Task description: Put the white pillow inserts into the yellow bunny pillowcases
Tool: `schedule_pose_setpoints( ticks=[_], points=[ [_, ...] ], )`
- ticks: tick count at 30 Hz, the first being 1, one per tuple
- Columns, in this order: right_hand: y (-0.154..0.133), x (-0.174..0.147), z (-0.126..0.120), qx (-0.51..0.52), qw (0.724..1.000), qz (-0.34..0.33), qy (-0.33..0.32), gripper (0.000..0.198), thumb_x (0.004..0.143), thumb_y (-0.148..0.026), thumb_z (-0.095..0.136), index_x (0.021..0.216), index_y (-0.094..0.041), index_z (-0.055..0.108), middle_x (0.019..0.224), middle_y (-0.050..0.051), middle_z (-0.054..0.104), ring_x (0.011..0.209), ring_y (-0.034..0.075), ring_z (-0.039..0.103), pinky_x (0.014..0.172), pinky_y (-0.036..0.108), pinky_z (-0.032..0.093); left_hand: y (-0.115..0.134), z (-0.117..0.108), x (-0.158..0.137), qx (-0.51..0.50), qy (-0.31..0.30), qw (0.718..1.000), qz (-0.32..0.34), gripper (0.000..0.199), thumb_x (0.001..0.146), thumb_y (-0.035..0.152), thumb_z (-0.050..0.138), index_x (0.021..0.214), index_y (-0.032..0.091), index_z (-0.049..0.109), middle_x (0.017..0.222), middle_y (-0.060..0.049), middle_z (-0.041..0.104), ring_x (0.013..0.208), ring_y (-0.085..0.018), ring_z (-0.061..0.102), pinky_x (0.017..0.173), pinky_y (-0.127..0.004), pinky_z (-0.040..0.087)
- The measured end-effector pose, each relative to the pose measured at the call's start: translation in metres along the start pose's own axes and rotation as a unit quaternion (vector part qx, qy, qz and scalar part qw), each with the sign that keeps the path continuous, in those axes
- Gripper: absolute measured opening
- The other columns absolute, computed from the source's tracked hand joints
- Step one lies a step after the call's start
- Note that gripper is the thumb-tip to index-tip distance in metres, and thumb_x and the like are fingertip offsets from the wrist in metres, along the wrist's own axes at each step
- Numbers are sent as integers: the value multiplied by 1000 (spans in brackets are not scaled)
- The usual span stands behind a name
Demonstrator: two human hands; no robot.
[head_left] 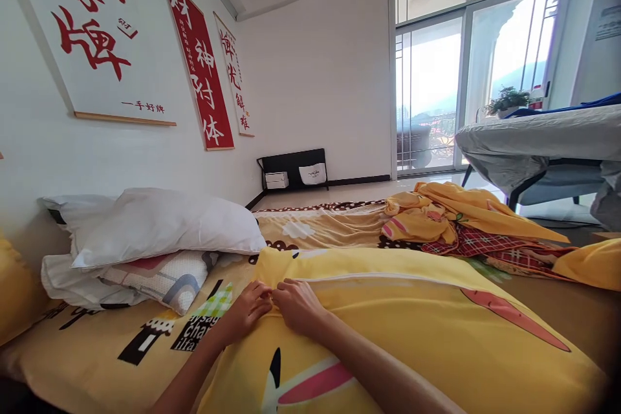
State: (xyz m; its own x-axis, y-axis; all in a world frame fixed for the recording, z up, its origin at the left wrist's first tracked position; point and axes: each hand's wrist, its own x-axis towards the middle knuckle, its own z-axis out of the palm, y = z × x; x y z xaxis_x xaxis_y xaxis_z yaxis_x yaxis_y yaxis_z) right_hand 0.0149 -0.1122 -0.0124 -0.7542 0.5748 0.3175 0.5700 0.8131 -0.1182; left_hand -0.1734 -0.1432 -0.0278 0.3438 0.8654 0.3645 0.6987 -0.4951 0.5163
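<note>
A large, puffy yellow cushion point(388, 323) with pink and black printed shapes lies in front of me on the bed. Along its upper side runs a thin white seam that looks like a zipper point(369, 277). My left hand point(252, 307) pinches the fabric near the left end of that seam, fingers bent. Right beside it, my right hand point(297, 304) is closed on the same spot, knuckles up. The two hands nearly touch. Whatever small part lies between the fingertips is hidden by them.
White pillows point(165, 226) are piled on a patterned pillow point(165, 278) at the left. Crumpled yellow bedding point(436, 213) lies at the far right of the bed point(92, 343). A covered table point(528, 139) and a chair point(557, 184) stand near glass doors point(429, 90).
</note>
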Motion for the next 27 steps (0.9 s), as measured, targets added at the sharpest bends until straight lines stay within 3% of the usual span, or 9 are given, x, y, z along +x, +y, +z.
schedule_pose_setpoints(
  ticks=[6, 9, 12, 17, 23, 27],
  points=[
    [0, 2, 1, -27, 999, -5, 20, 22, 86, -12, 41, 89, -18, 63, 93, 7, 65, 91, 18, 56, 67, 25, 39, 0, -2, 8, 116, 8, 993, 27, 25, 91, 31, 44, 77, 21, 62, 84, -7, 61, 83, -22, 54, 76, -33, 40],
    [-2, 5, -4, -17, 1000, 16, 15, 23, 84, -11, 43, 91, -17, 64, 96, 9, 65, 95, 19, 55, 71, 26, 41, 0, -9, 13, 70, 23, 997, 5, 19, 87, 29, 50, 75, 20, 60, 81, -5, 59, 79, -20, 54, 72, -30, 40],
    [-6, 12, -9, 5, 999, 35, 18, 21, 82, -14, 46, 90, -16, 65, 96, 10, 65, 94, 20, 56, 73, 27, 41, -4, -11, 15, -18, 31, 999, -27, 24, 85, 39, 54, 73, 18, 58, 73, -2, 56, 70, -17, 49, 66, -27, 37],
    [-9, 27, -10, 39, 994, 94, 26, 24, 84, -19, 45, 84, -15, 69, 89, 11, 68, 88, 19, 60, 71, 26, 40, -15, 8, 14, -200, 83, 973, -75, 37, 87, 52, 47, 74, 18, 49, 69, 2, 46, 66, -13, 42, 62, -24, 34],
    [-3, 36, -8, 74, 982, 175, -19, 20, 76, -19, 52, 78, -16, 72, 80, 11, 71, 77, 20, 64, 58, 25, 38, -20, 21, 15, -182, 102, 976, -54, 39, 87, 52, 47, 72, 17, 49, 68, 3, 42, 66, -12, 38, 60, -23, 31],
    [-6, 42, -17, 72, 978, 191, -42, 23, 76, -23, 53, 88, -13, 71, 85, 12, 71, 80, 22, 66, 59, 25, 41, -20, 19, 14, -190, 97, 976, -52, 40, 87, 53, 47, 72, 16, 50, 69, 2, 44, 67, -12, 39, 61, -23, 32]
  ],
)
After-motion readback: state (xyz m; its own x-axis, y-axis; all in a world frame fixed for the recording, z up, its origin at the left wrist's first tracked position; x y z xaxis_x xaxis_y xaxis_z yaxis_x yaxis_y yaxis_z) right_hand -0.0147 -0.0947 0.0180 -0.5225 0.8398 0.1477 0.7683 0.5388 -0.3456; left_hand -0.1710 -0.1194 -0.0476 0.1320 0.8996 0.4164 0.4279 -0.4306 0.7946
